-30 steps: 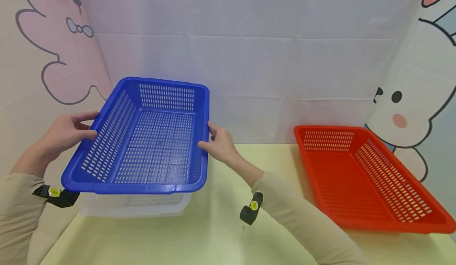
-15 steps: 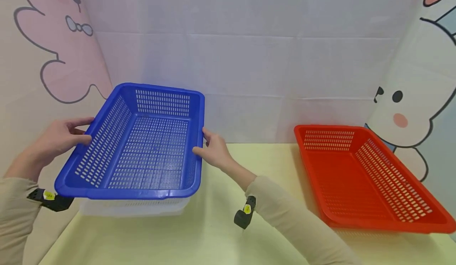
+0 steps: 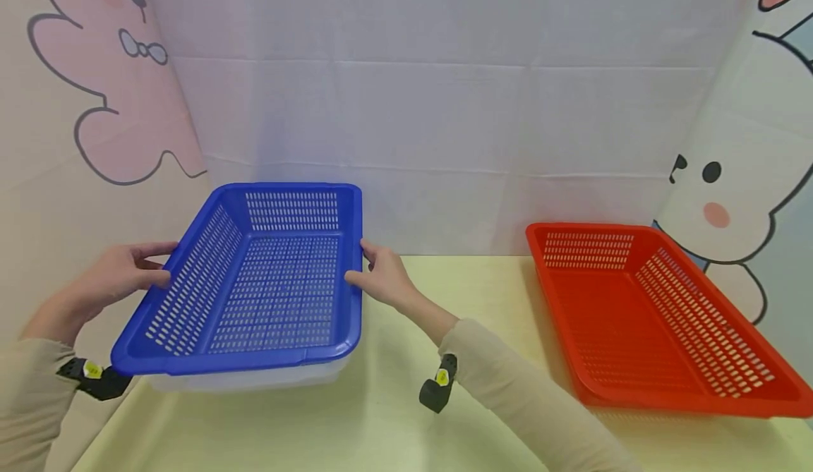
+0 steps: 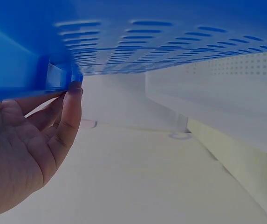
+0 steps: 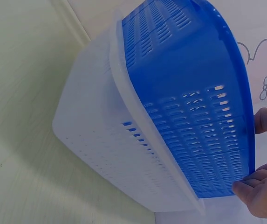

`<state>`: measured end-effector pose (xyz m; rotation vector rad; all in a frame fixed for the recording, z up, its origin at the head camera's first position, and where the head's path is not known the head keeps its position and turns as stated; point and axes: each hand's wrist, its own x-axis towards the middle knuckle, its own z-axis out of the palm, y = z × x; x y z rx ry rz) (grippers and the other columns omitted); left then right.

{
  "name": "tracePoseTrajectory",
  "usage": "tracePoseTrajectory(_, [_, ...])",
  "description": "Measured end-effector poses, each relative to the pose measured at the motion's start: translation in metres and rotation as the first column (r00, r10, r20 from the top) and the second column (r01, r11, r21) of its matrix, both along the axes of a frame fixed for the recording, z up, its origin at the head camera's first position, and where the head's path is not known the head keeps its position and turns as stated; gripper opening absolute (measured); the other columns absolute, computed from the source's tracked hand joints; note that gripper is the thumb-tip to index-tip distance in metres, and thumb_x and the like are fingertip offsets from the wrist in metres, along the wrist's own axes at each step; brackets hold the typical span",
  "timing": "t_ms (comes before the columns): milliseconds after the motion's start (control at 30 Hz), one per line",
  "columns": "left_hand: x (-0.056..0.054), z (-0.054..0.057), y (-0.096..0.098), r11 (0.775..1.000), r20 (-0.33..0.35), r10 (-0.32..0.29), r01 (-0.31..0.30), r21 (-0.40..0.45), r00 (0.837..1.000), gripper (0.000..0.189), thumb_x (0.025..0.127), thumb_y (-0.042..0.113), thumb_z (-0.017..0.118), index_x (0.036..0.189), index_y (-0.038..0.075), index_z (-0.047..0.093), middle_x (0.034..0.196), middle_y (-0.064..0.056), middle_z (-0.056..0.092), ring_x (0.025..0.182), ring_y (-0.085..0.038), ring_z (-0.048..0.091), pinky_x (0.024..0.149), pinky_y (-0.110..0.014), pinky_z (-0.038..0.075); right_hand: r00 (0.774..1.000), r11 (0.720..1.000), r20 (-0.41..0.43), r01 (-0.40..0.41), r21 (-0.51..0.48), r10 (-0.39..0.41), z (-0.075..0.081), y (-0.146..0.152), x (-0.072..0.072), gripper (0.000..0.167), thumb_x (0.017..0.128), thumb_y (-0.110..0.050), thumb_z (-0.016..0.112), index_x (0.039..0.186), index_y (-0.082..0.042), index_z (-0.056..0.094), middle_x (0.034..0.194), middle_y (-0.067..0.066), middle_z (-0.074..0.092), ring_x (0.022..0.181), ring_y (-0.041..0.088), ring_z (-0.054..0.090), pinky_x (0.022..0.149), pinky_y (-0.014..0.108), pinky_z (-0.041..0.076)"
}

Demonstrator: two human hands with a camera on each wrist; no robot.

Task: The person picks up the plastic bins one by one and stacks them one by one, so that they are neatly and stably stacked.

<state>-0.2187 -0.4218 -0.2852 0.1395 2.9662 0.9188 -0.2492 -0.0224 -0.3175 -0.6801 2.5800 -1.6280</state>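
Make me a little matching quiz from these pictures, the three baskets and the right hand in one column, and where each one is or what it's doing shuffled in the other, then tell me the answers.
Column one
1. red basket
2. right hand
3. white basket
4. blue basket

Column two
A. mostly hidden under another basket in the head view
B. held at both its left and right sides
C. standing on the right of the head view, untouched
D. gripping the blue basket's right side

Right pairs: 1-C, 2-D, 3-A, 4-B
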Motion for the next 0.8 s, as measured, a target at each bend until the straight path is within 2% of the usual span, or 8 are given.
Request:
tracePoseTrajectory(100, [-0.004, -0.011, -0.006, 1.000, -0.011, 0.002, -0.002, 0.004, 1.000, 0.065, 0.086, 0.026, 0.060, 0.138, -0.001, 0.032, 0.100, -0.011, 0.065, 0.087, -0.019, 0.061, 0.069, -0.046, 0.048, 1.000, 1.000, -0.005, 0.001, 0.016, -0.001, -0.002, 0.000, -0.001, 0.069, 0.076, -0.014, 0.062, 0.137, 0.004, 0.033, 0.134, 0.013, 0.044, 0.092, 0.016, 0.057, 0.071, 0.023, 0.049])
tracePoseTrajectory(200, [0.000, -0.014, 0.000, 1.000, -0.008, 0.002, -0.002, 0.010, 1.000, 0.063, 0.087, 0.024, 0.060, 0.137, -0.003, 0.032, 0.102, -0.014, 0.064, 0.090, -0.023, 0.061, 0.072, -0.048, 0.049, 1.000, 1.000, 0.009, 0.003, 0.027, -0.003, -0.006, 0.001, -0.001, 0.069, 0.077, -0.013, 0.062, 0.137, 0.003, 0.032, 0.134, 0.012, 0.044, 0.089, 0.015, 0.056, 0.066, 0.022, 0.046])
tracePoseTrajectory(267, [0.006, -0.012, 0.008, 0.999, 0.003, -0.020, 0.020, 0.037, 1.000, 0.064, 0.087, 0.020, 0.058, 0.136, -0.009, 0.029, 0.107, -0.024, 0.060, 0.095, -0.034, 0.059, 0.077, -0.056, 0.045, 1.000, 1.000, 0.023, 0.004, 0.026, -0.004, -0.009, 0.000, -0.003, 0.070, 0.077, -0.014, 0.062, 0.138, 0.002, 0.032, 0.135, 0.012, 0.043, 0.112, 0.018, 0.051, 0.081, 0.025, 0.048])
tracePoseTrajectory(467, [0.014, -0.017, 0.017, 0.998, 0.000, -0.030, 0.030, 0.057, 1.000, 0.062, 0.087, 0.017, 0.058, 0.135, -0.009, 0.030, 0.109, -0.028, 0.057, 0.097, -0.037, 0.057, 0.078, -0.056, 0.045, 0.998, 1.000, 0.058, -0.004, -0.014, 0.005, -0.018, -0.003, -0.005, 0.070, 0.078, -0.011, 0.063, 0.138, 0.002, 0.031, 0.136, 0.013, 0.042, 0.121, 0.027, 0.044, 0.091, 0.035, 0.045])
tracePoseTrajectory(600, [0.006, -0.034, 0.003, 0.996, 0.008, -0.034, 0.033, 0.086, 0.999, 0.065, 0.086, 0.020, 0.059, 0.137, -0.007, 0.030, 0.109, -0.025, 0.058, 0.096, -0.037, 0.057, 0.076, -0.058, 0.044, 0.998, 0.999, 0.055, -0.004, -0.033, 0.006, -0.022, -0.004, -0.005, 0.070, 0.076, -0.010, 0.063, 0.137, 0.004, 0.032, 0.135, 0.014, 0.042, 0.122, 0.029, 0.042, 0.094, 0.037, 0.042])
tracePoseTrajectory(700, [-0.008, -0.056, -0.019, 0.995, -0.002, -0.023, 0.023, 0.092, 1.000, 0.063, 0.086, 0.024, 0.061, 0.139, 0.004, 0.033, 0.105, -0.011, 0.063, 0.091, -0.018, 0.060, 0.070, -0.043, 0.050, 0.998, 0.999, 0.068, 0.005, -0.034, -0.003, -0.025, -0.006, -0.006, 0.069, 0.076, -0.010, 0.063, 0.137, 0.003, 0.033, 0.135, 0.014, 0.043, 0.122, 0.028, 0.043, 0.095, 0.038, 0.040])
tracePoseTrajectory(733, [-0.011, -0.062, -0.025, 0.995, 0.006, -0.029, 0.028, 0.100, 1.000, 0.065, 0.086, 0.024, 0.061, 0.139, 0.003, 0.032, 0.108, -0.014, 0.062, 0.093, -0.022, 0.060, 0.073, -0.050, 0.048, 0.997, 0.999, 0.077, 0.010, -0.035, -0.007, -0.026, -0.007, -0.006, 0.069, 0.076, -0.010, 0.063, 0.137, 0.003, 0.033, 0.135, 0.014, 0.043, 0.121, 0.028, 0.043, 0.096, 0.038, 0.040])
tracePoseTrajectory(800, [-0.018, -0.074, -0.038, 0.994, 0.006, -0.034, 0.033, 0.106, 0.999, 0.064, 0.086, 0.025, 0.062, 0.140, 0.006, 0.032, 0.106, -0.009, 0.063, 0.089, -0.015, 0.060, 0.068, -0.043, 0.050, 0.996, 0.999, 0.093, 0.011, -0.045, -0.007, -0.028, -0.009, -0.007, 0.069, 0.076, -0.010, 0.064, 0.137, 0.003, 0.033, 0.135, 0.014, 0.043, 0.121, 0.028, 0.043, 0.096, 0.038, 0.040])
